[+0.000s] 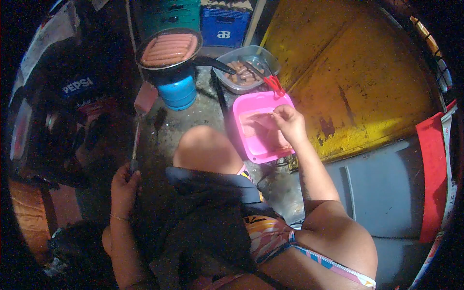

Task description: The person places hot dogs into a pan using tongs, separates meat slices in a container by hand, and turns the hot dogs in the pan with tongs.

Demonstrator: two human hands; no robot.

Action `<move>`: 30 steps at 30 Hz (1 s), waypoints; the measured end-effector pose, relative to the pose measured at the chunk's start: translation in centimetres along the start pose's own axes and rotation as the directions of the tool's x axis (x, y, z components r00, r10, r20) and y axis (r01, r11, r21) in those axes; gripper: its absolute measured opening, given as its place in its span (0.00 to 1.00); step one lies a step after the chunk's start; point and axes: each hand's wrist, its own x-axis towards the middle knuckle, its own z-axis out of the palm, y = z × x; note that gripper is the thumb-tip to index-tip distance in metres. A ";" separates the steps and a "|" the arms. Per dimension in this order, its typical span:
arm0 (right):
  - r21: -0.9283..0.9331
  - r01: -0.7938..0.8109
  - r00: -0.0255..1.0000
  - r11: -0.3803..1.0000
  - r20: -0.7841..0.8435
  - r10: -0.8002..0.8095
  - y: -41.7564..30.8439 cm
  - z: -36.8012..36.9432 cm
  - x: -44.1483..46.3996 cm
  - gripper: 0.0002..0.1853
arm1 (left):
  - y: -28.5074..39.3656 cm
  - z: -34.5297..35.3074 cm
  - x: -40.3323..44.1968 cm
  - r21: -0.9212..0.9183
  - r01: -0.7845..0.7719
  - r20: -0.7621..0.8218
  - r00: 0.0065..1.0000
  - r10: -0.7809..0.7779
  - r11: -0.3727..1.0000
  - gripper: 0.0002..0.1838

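Note:
My left hand (126, 188) is closed around the dark handle of a spatula (137, 133), held upright to the left of my knee. Its flat head looks pinkish; I cannot tell whether a slice of meat lies on it. Over a pink plastic basin (238, 113), my right hand (291, 123) pinches the edge of a thin pale-pink meat slice (261, 116). More pink slices (276, 140) lie in the basin, partly hidden by my hand. A frying pan (198, 41) full of sausages (170, 48) sits above a blue gas cylinder (178, 92).
Behind the basin, a clear plastic container (273, 60) holds cut sausages (244, 75) and a red-handled utensil (274, 86). A blue crate (224, 26) and a green crate (170, 17) stand at the back. A yellow panel (338, 82) borders the right; dark Pepsi-marked crates (77, 87) border the left.

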 end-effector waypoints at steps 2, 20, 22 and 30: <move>-0.003 -0.050 0.999 0.999 -0.003 0.050 0.5 -0.2 0.1 0.03 | 0.1 0.0 0.0 0.016 0.008 0.001 1.000 -0.008 1.000 0.17; -0.656 0.394 0.865 0.643 0.501 -0.018 5.6 6.2 -0.6 0.17 | -1.7 0.6 1.4 0.028 -0.014 0.018 1.000 0.013 1.000 0.17; -0.679 0.470 0.822 0.563 0.570 0.001 6.4 7.6 -0.3 0.16 | -2.0 0.3 1.2 0.063 -0.037 0.013 0.999 0.036 0.997 0.17; -0.624 0.534 0.800 0.571 0.590 -0.103 7.6 8.3 0.7 0.16 | -0.5 0.0 0.0 0.051 0.037 -0.003 0.999 -0.037 0.998 0.18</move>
